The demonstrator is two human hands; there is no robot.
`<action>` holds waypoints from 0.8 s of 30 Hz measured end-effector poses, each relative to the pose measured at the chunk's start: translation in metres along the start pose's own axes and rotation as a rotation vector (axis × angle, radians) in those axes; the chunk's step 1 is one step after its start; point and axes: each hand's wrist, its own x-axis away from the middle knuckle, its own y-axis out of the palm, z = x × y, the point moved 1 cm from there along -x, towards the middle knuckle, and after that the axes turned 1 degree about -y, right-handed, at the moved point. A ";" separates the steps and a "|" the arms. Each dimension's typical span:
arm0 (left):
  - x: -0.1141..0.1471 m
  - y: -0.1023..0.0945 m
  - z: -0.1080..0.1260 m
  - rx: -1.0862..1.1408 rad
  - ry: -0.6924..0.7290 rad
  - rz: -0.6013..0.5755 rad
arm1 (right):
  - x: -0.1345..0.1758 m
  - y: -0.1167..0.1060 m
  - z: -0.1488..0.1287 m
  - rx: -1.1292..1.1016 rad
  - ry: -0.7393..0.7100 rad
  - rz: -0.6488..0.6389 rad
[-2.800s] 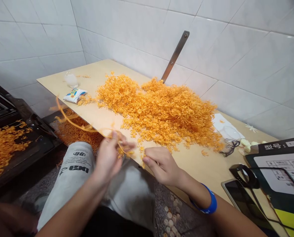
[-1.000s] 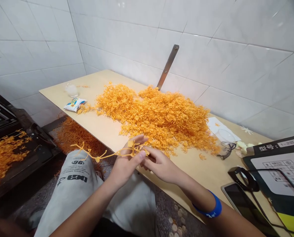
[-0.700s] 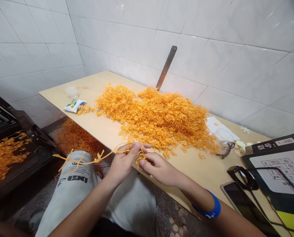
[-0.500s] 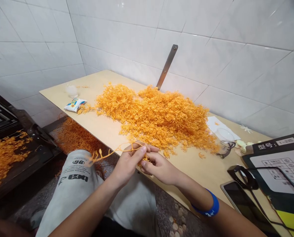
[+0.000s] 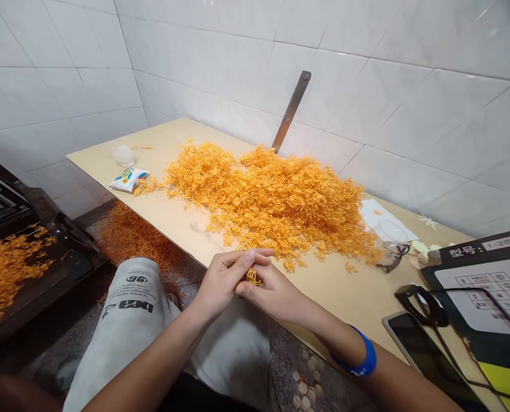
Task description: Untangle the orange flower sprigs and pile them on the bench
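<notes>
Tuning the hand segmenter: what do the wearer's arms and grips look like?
Left grip and right grip: bare hands, no gloves. No sleeves show on the forearms. A blue, apparently rubber wristband with small pale lettering circles the right forearm; the left shows nothing worn.

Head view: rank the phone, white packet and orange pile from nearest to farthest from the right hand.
From the right hand:
1. Orange pile: just beyond it, mid-table.
2. Phone: to its right, toward the near edge.
3. White packet: far to its left, near the table's left end.

Matt orange plastic pieces (image 5: 276,200), glossy wall tiles (image 5: 220,74)
</notes>
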 end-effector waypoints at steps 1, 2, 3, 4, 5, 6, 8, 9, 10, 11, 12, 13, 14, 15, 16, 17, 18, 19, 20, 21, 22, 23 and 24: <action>0.000 0.000 -0.001 0.012 -0.023 0.000 | 0.000 0.001 0.002 -0.005 -0.001 -0.005; 0.001 0.001 -0.001 0.026 -0.047 0.002 | 0.000 0.002 0.003 -0.007 0.001 -0.024; 0.001 0.001 -0.002 0.043 -0.067 0.008 | -0.001 0.002 0.004 -0.004 0.004 -0.047; 0.002 0.001 -0.004 0.060 -0.079 0.019 | -0.001 0.003 0.005 0.006 0.002 -0.069; 0.002 0.001 -0.005 0.078 -0.085 0.035 | 0.000 0.003 0.005 0.027 -0.008 -0.080; 0.002 0.001 -0.006 0.095 -0.083 0.056 | 0.000 0.003 0.004 0.059 -0.031 -0.078; 0.001 0.001 -0.009 0.136 -0.073 0.113 | 0.001 0.002 0.000 0.142 -0.099 -0.066; 0.000 0.001 -0.009 0.169 -0.074 0.146 | 0.002 0.002 -0.003 0.181 -0.139 -0.069; -0.001 0.000 -0.009 0.215 -0.083 0.178 | 0.003 0.003 -0.006 0.214 -0.170 -0.091; -0.002 -0.002 -0.008 0.268 -0.092 0.211 | 0.005 0.003 -0.009 0.242 -0.188 -0.130; -0.003 -0.004 -0.006 0.316 -0.092 0.247 | 0.007 0.004 -0.012 0.265 -0.196 -0.182; -0.004 -0.007 -0.003 0.348 -0.076 0.284 | 0.009 0.006 -0.015 0.282 -0.202 -0.237; -0.003 -0.011 0.001 0.352 -0.038 0.323 | 0.011 0.006 -0.017 0.291 -0.211 -0.285; -0.002 -0.015 0.007 0.325 0.022 0.363 | 0.012 0.007 -0.019 0.293 -0.223 -0.310; 0.001 -0.020 0.013 0.268 0.100 0.402 | 0.013 0.006 -0.020 0.288 -0.235 -0.308; 0.004 -0.025 0.020 0.190 0.184 0.440 | 0.013 0.005 -0.021 0.283 -0.246 -0.284; 0.009 -0.032 0.027 0.100 0.263 0.472 | 0.012 0.002 -0.021 0.291 -0.249 -0.250; 0.014 -0.039 0.034 0.010 0.330 0.504 | 0.011 -0.001 -0.021 0.320 -0.242 -0.207; 0.019 -0.047 0.041 -0.077 0.382 0.538 | 0.009 -0.006 -0.020 0.374 -0.229 -0.159; 0.023 -0.057 0.047 -0.157 0.411 0.573 | 0.008 -0.012 -0.019 0.449 -0.212 -0.111; 0.028 -0.068 0.051 -0.227 0.410 0.610 | 0.006 -0.020 -0.018 0.535 -0.188 -0.064; 0.031 -0.080 0.054 -0.279 0.377 0.642 | 0.004 -0.027 -0.017 0.621 -0.153 -0.018; 0.034 -0.093 0.055 -0.316 0.318 0.667 | 0.003 -0.035 -0.015 0.697 -0.106 0.024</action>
